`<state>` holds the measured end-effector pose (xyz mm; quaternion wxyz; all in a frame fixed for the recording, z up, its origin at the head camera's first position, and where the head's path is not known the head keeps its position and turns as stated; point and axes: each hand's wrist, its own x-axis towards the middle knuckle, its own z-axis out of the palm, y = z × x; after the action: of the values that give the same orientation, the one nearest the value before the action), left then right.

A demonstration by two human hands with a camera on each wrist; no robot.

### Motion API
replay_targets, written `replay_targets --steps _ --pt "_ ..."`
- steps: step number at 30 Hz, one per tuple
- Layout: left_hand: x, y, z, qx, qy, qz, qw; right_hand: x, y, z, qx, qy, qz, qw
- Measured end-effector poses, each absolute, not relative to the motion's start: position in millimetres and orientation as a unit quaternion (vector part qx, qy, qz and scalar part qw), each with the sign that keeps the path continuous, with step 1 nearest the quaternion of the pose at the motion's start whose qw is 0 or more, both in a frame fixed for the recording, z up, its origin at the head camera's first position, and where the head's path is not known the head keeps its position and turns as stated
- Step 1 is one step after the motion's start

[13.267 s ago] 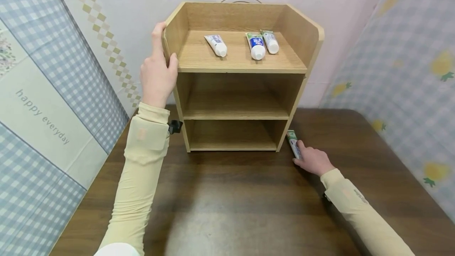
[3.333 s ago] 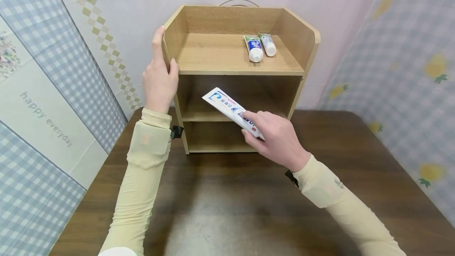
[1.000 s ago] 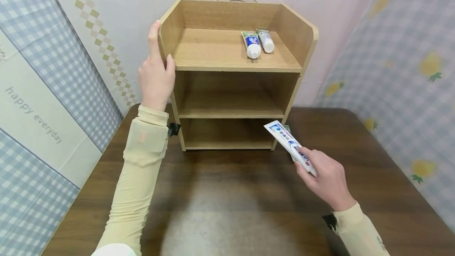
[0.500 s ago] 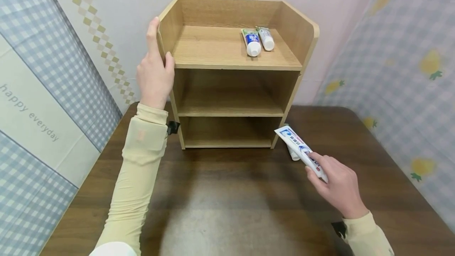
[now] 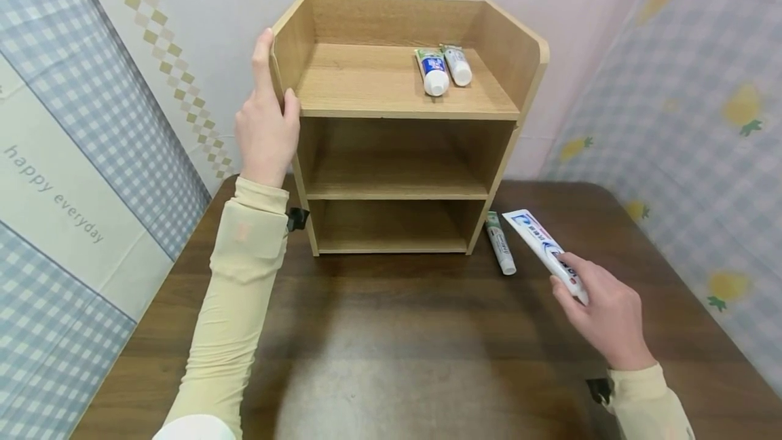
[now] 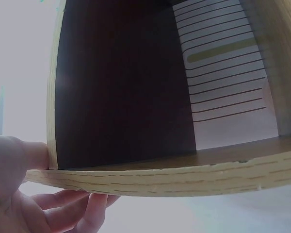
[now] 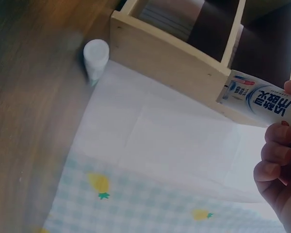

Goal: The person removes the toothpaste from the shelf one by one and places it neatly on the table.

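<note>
My left hand (image 5: 267, 129) grips the upper left side panel of a light wooden shelf unit (image 5: 409, 114). In the left wrist view the thumb and fingers of the left hand (image 6: 43, 194) lie on either side of the panel's edge. At the right, my right hand (image 5: 605, 307) holds a white toothpaste tube (image 5: 544, 250) with blue print by its cap end, flat end pointing up and left. A smaller green and white toothpaste tube (image 5: 501, 244) lies on the table just left of it, beside the shelf's right foot.
Two more toothpaste tubes lie on the top shelf's right half: a blue and white tube (image 5: 433, 73) and a white and green tube (image 5: 457, 65). Below are two more shelf levels. The brown table (image 5: 391, 358) meets checked cloth at left and right.
Earlier my right hand set at the small tube by the shelf; later it took the white tube from the top shelf. Lately it carried that tube rightward past the small one. Left hand stays.
</note>
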<state>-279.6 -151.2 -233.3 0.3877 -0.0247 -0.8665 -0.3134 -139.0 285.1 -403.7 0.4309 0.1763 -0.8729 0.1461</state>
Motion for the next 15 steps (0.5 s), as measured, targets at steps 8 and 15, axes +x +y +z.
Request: replay_targets --steps 8,15 --pt "-279.6 -150.0 -233.5 -0.027 -0.868 -0.315 0.382 -145.9 297.1 -409.7 0.16 -0.893 0.133 0.4" --pt "-278.9 -150.9 -232.4 -0.033 -0.865 -0.312 0.391 -160.0 305.9 -407.8 0.164 -0.91 0.103 0.366"
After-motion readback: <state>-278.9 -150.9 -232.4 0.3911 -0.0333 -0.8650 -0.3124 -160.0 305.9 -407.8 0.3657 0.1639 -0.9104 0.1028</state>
